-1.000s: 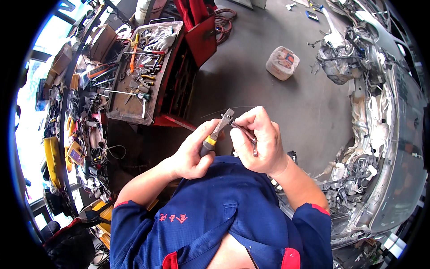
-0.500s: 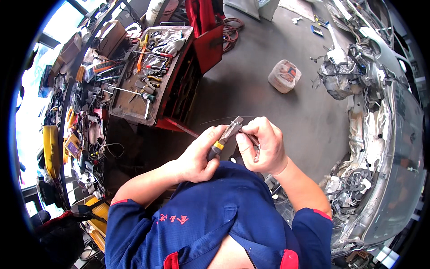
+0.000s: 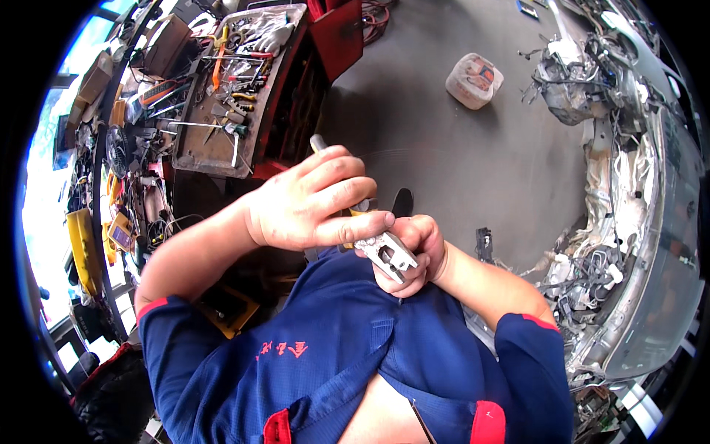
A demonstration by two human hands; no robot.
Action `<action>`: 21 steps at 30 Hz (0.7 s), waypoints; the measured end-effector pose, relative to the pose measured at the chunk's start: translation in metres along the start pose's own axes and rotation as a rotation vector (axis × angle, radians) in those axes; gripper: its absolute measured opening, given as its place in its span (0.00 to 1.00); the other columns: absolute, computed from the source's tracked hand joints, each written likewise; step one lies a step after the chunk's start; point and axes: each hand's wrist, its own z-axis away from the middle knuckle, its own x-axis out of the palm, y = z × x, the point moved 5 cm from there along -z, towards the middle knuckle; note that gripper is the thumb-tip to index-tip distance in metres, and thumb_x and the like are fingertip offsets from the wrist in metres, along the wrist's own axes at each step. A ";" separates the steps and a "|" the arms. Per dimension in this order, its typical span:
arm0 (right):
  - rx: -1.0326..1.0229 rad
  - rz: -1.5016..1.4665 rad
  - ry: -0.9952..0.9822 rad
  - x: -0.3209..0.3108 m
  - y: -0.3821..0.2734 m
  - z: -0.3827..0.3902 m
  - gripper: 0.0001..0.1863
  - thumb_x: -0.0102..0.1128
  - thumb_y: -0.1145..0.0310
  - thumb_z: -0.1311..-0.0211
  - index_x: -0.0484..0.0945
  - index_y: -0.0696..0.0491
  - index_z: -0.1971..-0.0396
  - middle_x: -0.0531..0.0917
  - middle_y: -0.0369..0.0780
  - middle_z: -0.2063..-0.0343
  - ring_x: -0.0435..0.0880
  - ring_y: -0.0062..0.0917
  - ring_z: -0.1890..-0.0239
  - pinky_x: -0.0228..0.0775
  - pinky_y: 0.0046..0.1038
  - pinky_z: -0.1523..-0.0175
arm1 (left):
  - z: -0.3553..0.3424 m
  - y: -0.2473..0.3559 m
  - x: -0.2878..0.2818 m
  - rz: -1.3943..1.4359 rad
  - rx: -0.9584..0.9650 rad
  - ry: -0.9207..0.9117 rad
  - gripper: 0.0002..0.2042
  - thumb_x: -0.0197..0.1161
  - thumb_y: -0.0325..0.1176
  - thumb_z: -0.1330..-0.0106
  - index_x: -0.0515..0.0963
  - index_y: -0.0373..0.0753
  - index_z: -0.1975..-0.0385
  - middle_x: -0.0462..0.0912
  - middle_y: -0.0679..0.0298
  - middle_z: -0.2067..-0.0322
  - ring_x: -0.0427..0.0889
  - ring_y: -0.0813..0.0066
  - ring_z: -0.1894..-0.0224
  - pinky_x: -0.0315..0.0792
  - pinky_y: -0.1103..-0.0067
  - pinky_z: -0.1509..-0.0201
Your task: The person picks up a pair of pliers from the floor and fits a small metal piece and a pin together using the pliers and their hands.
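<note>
In front of my chest, my left hand (image 3: pixel 314 203) is wrapped over a pair of pliers (image 3: pixel 390 257) with grey and yellow handles. One handle end sticks out beyond the fingers, and the thumb lies along the tool near its pivot. The metal jaws point down to the right, with an oval gap showing between them. My right hand (image 3: pixel 425 248) is closed just behind and under the jaws, its fingers curled toward them. What those fingers pinch is hidden by the pliers.
At the upper left stands a red tool cart (image 3: pixel 296 111) whose tray holds several hand tools. Left of it, shelves are crowded with parts and a yellow case (image 3: pixel 83 251). A whitish plastic container (image 3: pixel 474 81) sits on the floor. A stripped vehicle body (image 3: pixel 629 222) lines the right.
My left hand has turned over, swinging the pliers' jaws from pointing up to pointing down right. My right hand has lowered slightly. The thin wire above the hands no longer shows.
</note>
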 end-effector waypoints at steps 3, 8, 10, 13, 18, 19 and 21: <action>0.100 -0.130 -0.074 -0.003 0.003 -0.004 0.17 0.52 0.67 0.23 0.72 0.58 0.41 0.69 0.32 0.83 0.62 0.10 0.85 0.52 0.14 0.81 | -0.017 -0.007 -0.007 -0.052 0.129 -0.036 0.22 0.71 0.30 0.38 0.79 0.48 0.43 0.80 0.58 0.55 0.82 0.55 0.55 0.81 0.58 0.47; 0.110 -0.050 -0.029 0.004 -0.003 -0.003 0.17 0.51 0.67 0.22 0.74 0.57 0.39 0.71 0.33 0.82 0.63 0.10 0.85 0.52 0.15 0.81 | -0.027 -0.015 -0.013 -0.059 0.174 -0.015 0.22 0.72 0.32 0.38 0.79 0.49 0.43 0.79 0.58 0.55 0.82 0.55 0.55 0.82 0.59 0.47; 0.087 -0.041 -0.042 0.010 -0.004 -0.004 0.17 0.51 0.67 0.22 0.74 0.57 0.39 0.71 0.33 0.82 0.63 0.10 0.84 0.52 0.14 0.80 | -0.026 -0.017 -0.012 -0.030 0.122 -0.019 0.24 0.73 0.32 0.40 0.79 0.48 0.41 0.79 0.57 0.55 0.82 0.55 0.54 0.82 0.59 0.48; 0.053 -0.033 0.025 0.013 -0.004 -0.003 0.18 0.52 0.66 0.22 0.74 0.56 0.39 0.70 0.32 0.83 0.62 0.10 0.84 0.51 0.15 0.80 | -0.023 -0.016 -0.007 0.030 0.069 -0.006 0.26 0.74 0.31 0.41 0.78 0.47 0.40 0.79 0.57 0.55 0.82 0.55 0.54 0.81 0.60 0.48; -0.187 0.190 0.167 0.033 -0.018 0.000 0.09 0.51 0.64 0.20 0.76 0.50 0.50 0.67 0.30 0.80 0.57 0.10 0.83 0.44 0.17 0.79 | -0.006 -0.016 0.006 0.133 -0.105 0.003 0.34 0.78 0.28 0.50 0.76 0.36 0.39 0.79 0.50 0.54 0.82 0.47 0.53 0.79 0.54 0.48; -0.292 0.247 0.371 0.035 -0.024 0.004 0.07 0.50 0.64 0.19 0.75 0.49 0.55 0.66 0.29 0.80 0.57 0.10 0.83 0.44 0.17 0.79 | -0.002 -0.014 0.011 0.131 -0.100 0.003 0.34 0.78 0.28 0.50 0.76 0.36 0.39 0.79 0.50 0.54 0.82 0.47 0.53 0.79 0.54 0.48; -0.397 0.276 0.390 0.030 -0.025 0.009 0.06 0.50 0.65 0.18 0.73 0.49 0.60 0.65 0.29 0.80 0.56 0.10 0.83 0.45 0.17 0.79 | 0.005 -0.015 0.017 0.126 -0.212 0.052 0.36 0.72 0.28 0.52 0.76 0.37 0.36 0.78 0.48 0.52 0.81 0.47 0.52 0.79 0.58 0.48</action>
